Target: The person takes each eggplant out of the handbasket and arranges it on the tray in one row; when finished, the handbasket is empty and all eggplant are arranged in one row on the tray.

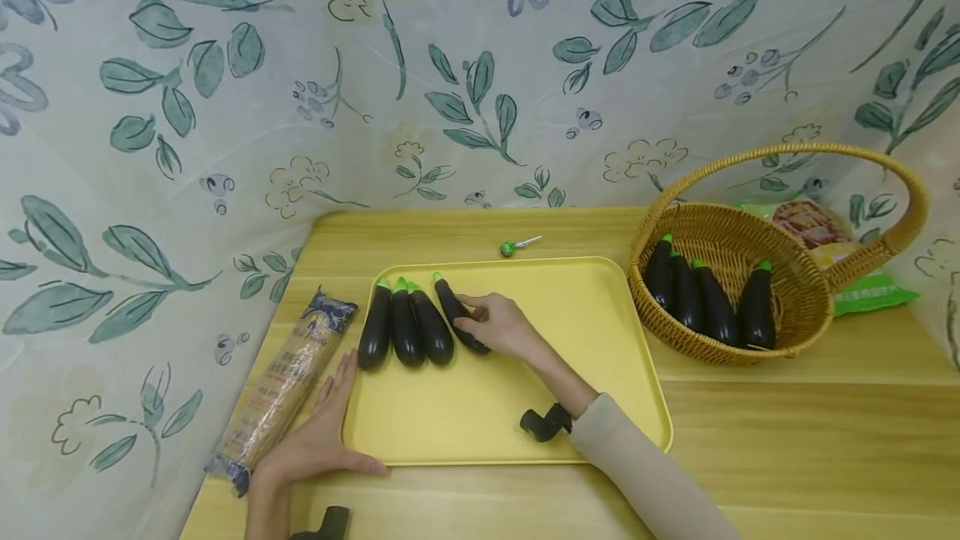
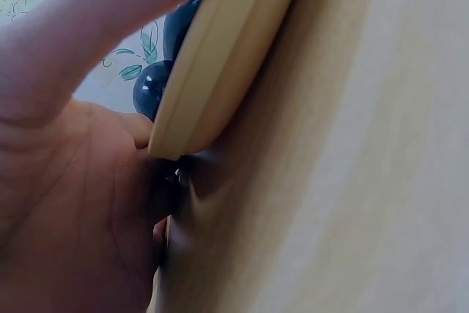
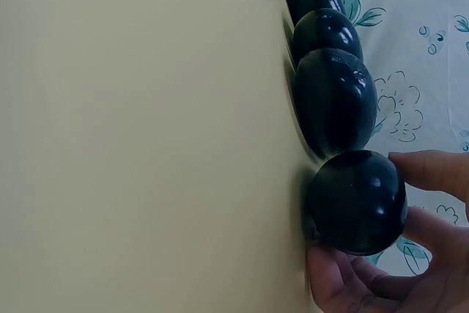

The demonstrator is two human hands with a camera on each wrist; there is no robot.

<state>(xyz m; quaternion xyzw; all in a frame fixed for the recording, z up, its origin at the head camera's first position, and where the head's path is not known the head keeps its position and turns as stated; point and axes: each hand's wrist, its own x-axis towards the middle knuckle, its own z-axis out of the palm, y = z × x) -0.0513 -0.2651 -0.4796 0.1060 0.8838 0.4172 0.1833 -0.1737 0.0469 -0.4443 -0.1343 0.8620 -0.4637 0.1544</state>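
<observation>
On the yellow tray [image 1: 420, 427], three dark purple eggplants [image 1: 406, 325] with green stem ends lie side by side at the left. Just right of them is another eggplant [image 1: 454, 312], tilted, which my right hand [image 1: 501, 325] grips between thumb and fingers. The right wrist view shows the rounded end of this held eggplant [image 3: 357, 203] near the tray surface, thumb on one side and fingers on the other. My left hand [image 1: 318, 432] rests spread against the tray's front left corner, its thumb along the front rim; in the left wrist view the palm [image 2: 80, 203] touches that corner.
A wicker basket [image 1: 731, 340] with several eggplants [image 1: 716, 307] stands right of the tray, its handle arching high. Behind it lies a green snack bag [image 1: 873, 292]. A long pack of noodles [image 1: 281, 382] lies left of the tray, a green lollipop [image 1: 508, 249] behind it.
</observation>
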